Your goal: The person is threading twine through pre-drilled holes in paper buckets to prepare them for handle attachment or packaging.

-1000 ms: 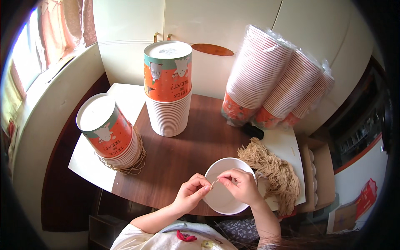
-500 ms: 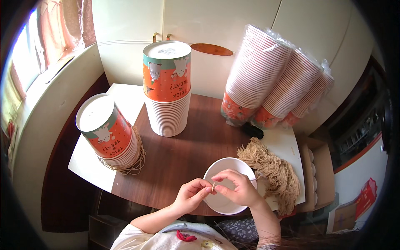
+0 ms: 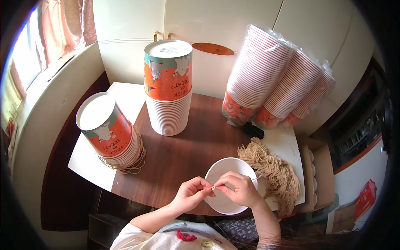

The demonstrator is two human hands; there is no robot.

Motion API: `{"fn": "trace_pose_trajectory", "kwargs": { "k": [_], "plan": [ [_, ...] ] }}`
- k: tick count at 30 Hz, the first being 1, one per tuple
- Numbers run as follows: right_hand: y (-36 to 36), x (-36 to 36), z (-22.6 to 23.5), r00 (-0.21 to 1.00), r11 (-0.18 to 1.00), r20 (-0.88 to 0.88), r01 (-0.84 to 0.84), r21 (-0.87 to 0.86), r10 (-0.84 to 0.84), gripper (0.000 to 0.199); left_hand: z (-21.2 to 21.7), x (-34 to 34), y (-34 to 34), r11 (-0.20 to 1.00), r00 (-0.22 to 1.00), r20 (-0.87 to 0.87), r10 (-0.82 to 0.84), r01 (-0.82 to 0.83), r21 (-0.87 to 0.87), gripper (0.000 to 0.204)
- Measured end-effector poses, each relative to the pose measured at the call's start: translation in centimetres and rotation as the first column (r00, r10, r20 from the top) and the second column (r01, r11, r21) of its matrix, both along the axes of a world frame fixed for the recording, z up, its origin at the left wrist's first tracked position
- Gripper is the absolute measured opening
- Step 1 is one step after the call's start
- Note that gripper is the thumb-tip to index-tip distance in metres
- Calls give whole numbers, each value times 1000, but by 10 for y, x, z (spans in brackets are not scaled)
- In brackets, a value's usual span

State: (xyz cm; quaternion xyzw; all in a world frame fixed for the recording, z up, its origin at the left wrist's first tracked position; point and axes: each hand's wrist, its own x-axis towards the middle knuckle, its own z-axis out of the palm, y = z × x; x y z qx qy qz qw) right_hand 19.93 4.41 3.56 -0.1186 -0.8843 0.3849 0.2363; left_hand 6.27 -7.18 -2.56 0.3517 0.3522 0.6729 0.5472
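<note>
Above a white paper bucket [image 3: 225,203] my two hands meet, fingertips pinched on a short piece of tan cord [image 3: 213,188]. My left hand [image 3: 193,193] grips it from the left with thumb and forefinger. From the other side my right hand [image 3: 238,189] pinches it too, thumb against forefinger. The bucket is open at the top and stands at the table's near edge, its inside partly covered by my hands. Just right of it lies a thick bundle of tan cords [image 3: 273,173]. The cord's fine shape between my fingers is too small to make out.
Upside-down stacks of orange and green printed buckets stand at the back [image 3: 168,83] and left [image 3: 109,127], the left one ringed by loose tan cord loops [image 3: 141,160]. Plastic-wrapped bucket stacks [image 3: 266,79] lean at the back right, near a small black object [image 3: 253,131]. A cardboard box [image 3: 323,175] stands right.
My right fingers have closed down onto the cord, where before its forefinger was raised. My left hand has barely moved.
</note>
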Motion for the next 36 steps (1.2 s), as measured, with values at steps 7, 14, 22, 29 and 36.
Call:
{"fn": "trace_pose_trajectory", "kwargs": {
  "k": [7, 14, 22, 29, 36],
  "plan": [
    [-3, 2, 4, 1000, 1000, 8, 13, 25, -13, 11, 1, 1, 0, 1000, 1000, -3, -21, 21, -18, 7],
    [-4, 1, 2, 1000, 1000, -16, -8, 5, 8, 11, -6, 8, 3, 998, 997, -42, 62, -61, 14, 9],
    [-4, 1, 1, 999, 1000, -51, 3, -17, -4, 12, -6, 10, 3, 994, 990, -96, 104, -101, 38, 9],
    [-8, 0, 3, 995, 984, -58, 73, -161, -83, 13, -6, 12, 3, 988, 984, -105, 145, -137, 75, 11],
    [-4, 2, -2, 998, 993, -38, 37, -111, -41, 13, -5, 12, 3, 984, 973, -157, 170, -159, 77, 10]
  ]
}}
